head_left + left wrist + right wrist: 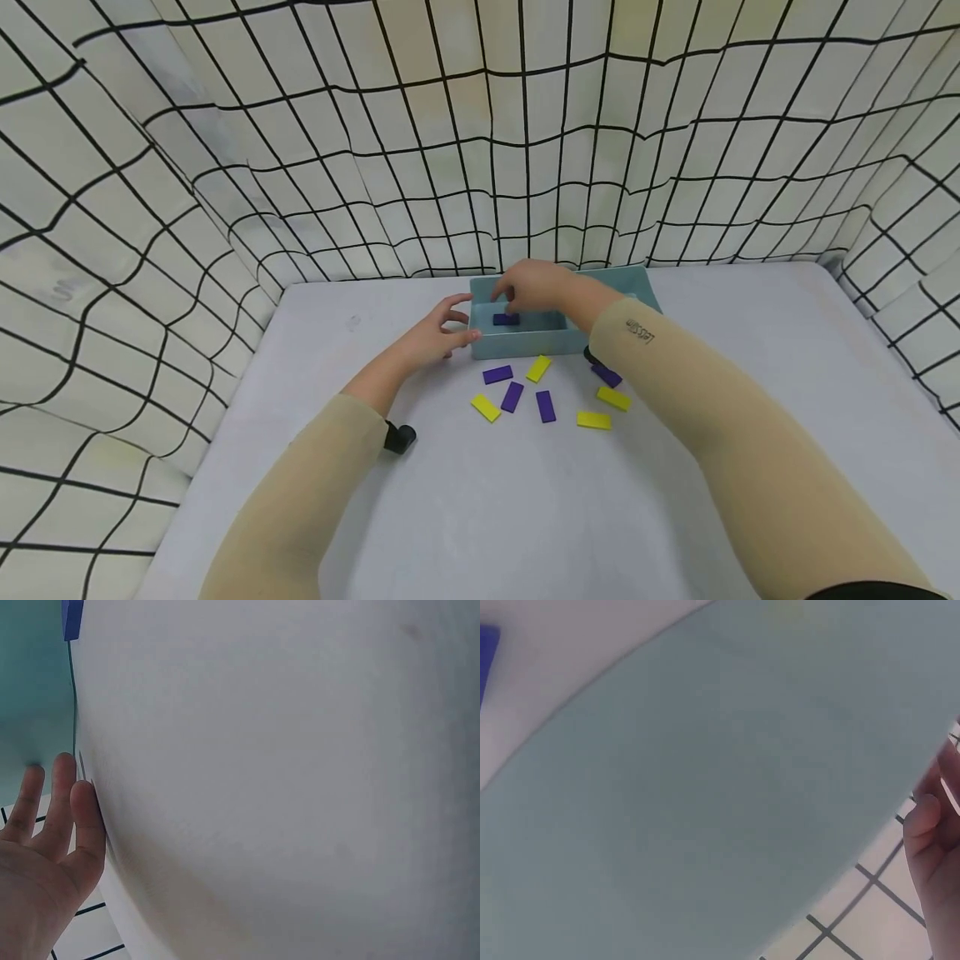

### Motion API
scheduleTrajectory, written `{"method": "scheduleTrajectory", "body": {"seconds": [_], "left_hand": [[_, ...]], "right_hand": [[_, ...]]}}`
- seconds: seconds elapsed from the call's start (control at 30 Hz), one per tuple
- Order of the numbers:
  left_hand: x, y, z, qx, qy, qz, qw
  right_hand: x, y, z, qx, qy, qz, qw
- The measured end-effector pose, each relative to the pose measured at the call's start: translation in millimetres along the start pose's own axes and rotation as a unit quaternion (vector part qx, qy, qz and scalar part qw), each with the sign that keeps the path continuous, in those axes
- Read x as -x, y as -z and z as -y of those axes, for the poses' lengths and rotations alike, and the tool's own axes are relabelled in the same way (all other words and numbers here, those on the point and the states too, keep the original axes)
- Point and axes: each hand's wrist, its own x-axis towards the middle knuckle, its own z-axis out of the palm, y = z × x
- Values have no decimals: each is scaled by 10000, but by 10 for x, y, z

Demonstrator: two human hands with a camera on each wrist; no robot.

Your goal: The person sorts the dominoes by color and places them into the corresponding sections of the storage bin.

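In the head view a light blue-green box [517, 343] stands at the far side of the table. A flat purple block [506, 320] lies inside its left part. My right hand [534, 285] is over the box, fingers bent downward, its fingertips just above or touching that block; no grip on it shows. In the right wrist view the box wall hides most of the right hand [937, 840]. My left hand [435, 333] has its fingers spread around the box's left end, the thumb at the near corner. The left wrist view shows this hand [52, 847] with straight fingers against the box.
Several purple blocks [512, 397] and yellow blocks [594, 421] lie scattered on the white table [525, 517] in front of the box. One more purple block [606, 376] lies partly beneath the right forearm. A black-grid white netting wall [450, 167] surrounds the table's back and sides.
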Motion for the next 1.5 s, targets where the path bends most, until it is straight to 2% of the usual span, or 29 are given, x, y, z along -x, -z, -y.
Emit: {"method": "scheduleTrajectory", "body": {"seconds": [0.3,0.57,0.83,1.1,1.33,1.5], "left_hand": [[-12,-9,23,-72,45,4,10000],[-13,-3,11,-75,12,-23,10000],[-10,-17,-6,-124,70,-120,9998],[0,-17,-14,-126,81,-84,9999],[-18,-19,4,-123,79,-100,9998],[-5,-18,-11,-115,63,-98,9999]], "right_hand": [[217,79,-12,-668,133,-280,9973],[487,109,-65,-779,368,-484,9951],[843,11,-208,-809,442,-608,9939],[1215,-105,-316,-671,613,-648,9937],[1487,-268,-410,-811,477,-721,9930],[1630,-377,-508,-682,397,-770,9939]]}}
